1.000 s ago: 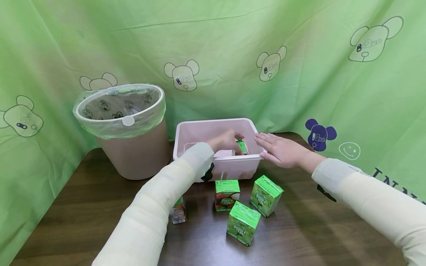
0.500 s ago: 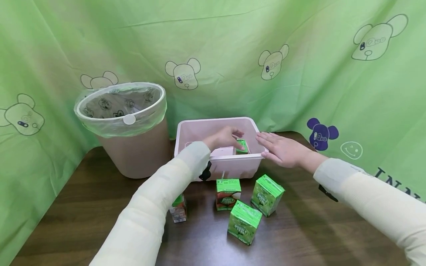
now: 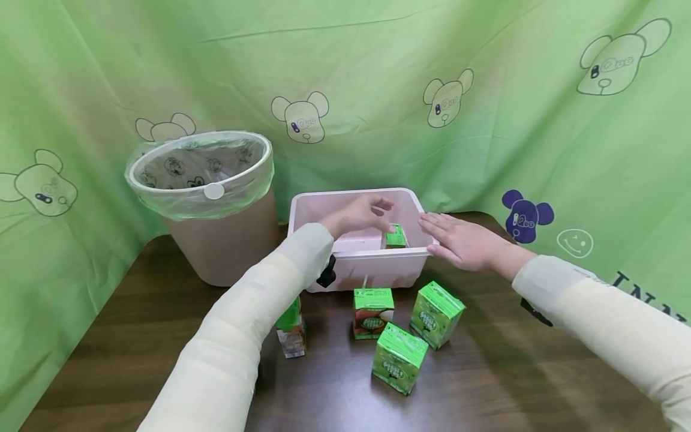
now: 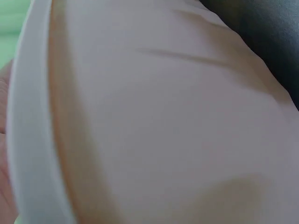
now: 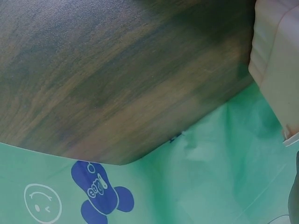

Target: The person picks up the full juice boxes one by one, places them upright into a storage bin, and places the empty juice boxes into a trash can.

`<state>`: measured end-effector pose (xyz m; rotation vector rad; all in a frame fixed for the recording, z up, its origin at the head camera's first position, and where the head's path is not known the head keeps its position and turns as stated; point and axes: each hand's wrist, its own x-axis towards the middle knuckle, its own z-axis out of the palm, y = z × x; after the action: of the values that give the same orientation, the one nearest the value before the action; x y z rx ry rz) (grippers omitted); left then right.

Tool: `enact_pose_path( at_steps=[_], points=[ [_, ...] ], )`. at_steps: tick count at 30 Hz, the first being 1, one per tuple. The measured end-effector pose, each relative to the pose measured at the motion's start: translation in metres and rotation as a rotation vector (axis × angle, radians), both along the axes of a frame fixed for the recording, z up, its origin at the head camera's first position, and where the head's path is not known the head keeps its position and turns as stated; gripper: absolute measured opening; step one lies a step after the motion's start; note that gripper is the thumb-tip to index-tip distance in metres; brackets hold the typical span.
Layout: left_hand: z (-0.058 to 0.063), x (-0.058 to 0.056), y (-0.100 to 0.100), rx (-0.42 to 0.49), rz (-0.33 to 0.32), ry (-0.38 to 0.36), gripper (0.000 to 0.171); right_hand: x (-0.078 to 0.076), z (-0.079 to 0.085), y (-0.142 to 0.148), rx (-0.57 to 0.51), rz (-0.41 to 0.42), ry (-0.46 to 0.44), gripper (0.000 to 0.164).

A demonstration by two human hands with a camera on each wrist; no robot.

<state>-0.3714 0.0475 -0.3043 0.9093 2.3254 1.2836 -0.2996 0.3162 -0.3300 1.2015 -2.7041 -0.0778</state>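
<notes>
My left hand (image 3: 364, 214) is over the inside of a pink plastic bin (image 3: 378, 270), fingers loosely bent and holding nothing. Just below its fingertips a green-topped drink carton (image 3: 396, 237) stands in the bin's right part. Flat-fingered, my right hand (image 3: 464, 240) rests against the bin's right rim. On the table before the bin are two green cartons (image 3: 399, 360) (image 3: 437, 315) and one with a reddish-brown front (image 3: 373, 315). Another carton (image 3: 292, 333) is partly hidden by the left sleeve. The left wrist view is filled by the bin's wall (image 4: 154, 116).
A tall pinkish-brown trash can (image 3: 227, 246) with a clear liner stands at the left. Behind the dark wooden table (image 3: 486, 372) hangs a green curtain (image 3: 356, 54) with bear prints. Inside the bin, left of the carton, is a pale pink block shape (image 3: 356, 241).
My left hand has let go of the drink carton in the bin and drawn up and left from it. The right hand stays at the rim; the camera has shifted slightly.
</notes>
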Motion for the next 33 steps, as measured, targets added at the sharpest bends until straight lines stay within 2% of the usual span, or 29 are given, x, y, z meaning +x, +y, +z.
enact_pose_path(
  at_steps=[8, 14, 24, 33],
  points=[
    [0.012, 0.008, -0.013, 0.037, -0.003, -0.019, 0.064, 0.000, 0.000, 0.000, -0.017, 0.014, 0.018, 0.058],
    [0.019, 0.017, -0.020, 0.057, -0.002, -0.006, 0.063, 0.000, -0.001, 0.000, -0.030, 0.030, 0.035, 0.057],
    [0.034, 0.032, -0.039, 0.180, 0.003, 0.004, 0.060, 0.000, 0.001, 0.000, -0.020, 0.002, 0.016, 0.057],
    [0.039, 0.046, -0.063, 0.198, 0.013, 0.011, 0.059, 0.000, -0.001, -0.001, -0.029, 0.010, 0.021, 0.056]
  ],
)
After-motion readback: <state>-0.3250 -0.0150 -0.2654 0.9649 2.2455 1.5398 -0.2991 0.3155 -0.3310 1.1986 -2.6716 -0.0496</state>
